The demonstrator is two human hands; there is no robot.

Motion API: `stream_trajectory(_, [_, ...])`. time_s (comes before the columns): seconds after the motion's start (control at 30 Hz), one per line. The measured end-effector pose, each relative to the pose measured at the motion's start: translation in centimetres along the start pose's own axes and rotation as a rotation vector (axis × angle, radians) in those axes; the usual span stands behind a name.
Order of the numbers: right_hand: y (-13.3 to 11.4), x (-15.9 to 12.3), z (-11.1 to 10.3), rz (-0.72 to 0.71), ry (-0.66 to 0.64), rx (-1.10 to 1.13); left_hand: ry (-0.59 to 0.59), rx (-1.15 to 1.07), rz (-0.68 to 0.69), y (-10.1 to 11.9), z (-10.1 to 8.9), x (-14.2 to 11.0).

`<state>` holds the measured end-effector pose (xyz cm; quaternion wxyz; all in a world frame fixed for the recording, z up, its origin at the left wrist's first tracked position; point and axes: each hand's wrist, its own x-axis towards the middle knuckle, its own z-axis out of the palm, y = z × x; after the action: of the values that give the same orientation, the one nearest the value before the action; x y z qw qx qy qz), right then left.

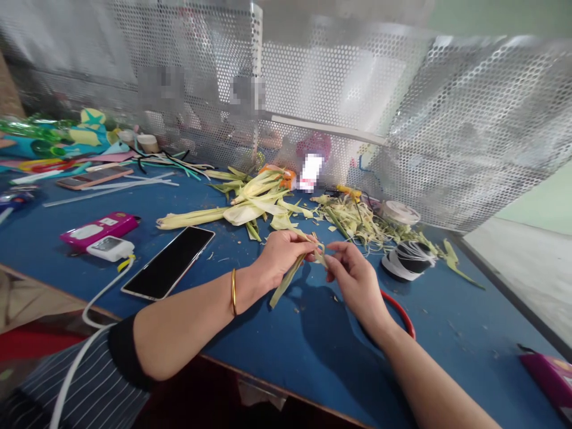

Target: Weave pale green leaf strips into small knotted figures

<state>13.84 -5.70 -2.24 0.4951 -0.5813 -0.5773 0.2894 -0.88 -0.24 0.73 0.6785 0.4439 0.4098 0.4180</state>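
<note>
In the head view, my left hand pinches a pale green corn husk strip that hangs down below the fingers. A small loop of husk shows at the fingertips. My right hand closes thumb and finger on the other side of that strip. Both hands are above the blue table near its middle. Behind them lies a pile of corn husks. Under my right wrist, a red curved handle is partly covered by the arm.
A spool of white thread and husk scraps lie to the right. On the left are a dark phone, a purple pack and a white device with a cable. A perforated metal screen stands behind.
</note>
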Motion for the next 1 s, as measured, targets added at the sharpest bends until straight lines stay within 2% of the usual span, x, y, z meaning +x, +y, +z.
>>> stream_trajectory(0.1, [0.1, 0.2, 0.0, 0.109, -0.056, 0.119, -0.085, 0.036, -0.054, -0.1, -0.2, -0.1])
stream_trajectory(0.2, [0.2, 0.4, -0.2, 0.154, -0.118, 0.114, -0.134, 0.071, -0.078, -0.2, -0.3, -0.2])
stream_trajectory(0.33, [0.2, 0.6, -0.6, 0.032, -0.011, 0.010, -0.143, 0.181, -0.017, 0.1, -0.2, -0.4])
stream_trajectory(0.5, [0.0, 0.7, -1.0, 0.045, -0.077, -0.014, -0.207, 0.283, 0.006, -0.3, -0.4, -0.2])
stream_trajectory(0.67, [-0.1, 0.7, -1.3, -0.068, 0.014, -0.209, -0.274, 0.320, 0.027, -1.0, -0.7, 0.0])
stream_trajectory(0.8, [-0.1, 0.9, -2.0, -0.077, 0.105, -0.341, -0.293, 0.496, 0.123, -1.2, -0.6, -0.3])
stream_trajectory(0.9, [-0.2, 1.1, -2.6, -0.068, 0.158, -0.476, -0.255, 0.672, 0.260, -1.2, -0.6, -0.6])
stream_trajectory(1.0, [-0.3, 1.4, -3.2, -0.058, 0.185, -0.503, -0.222, 0.755, 0.314, -1.2, -0.7, -0.5])
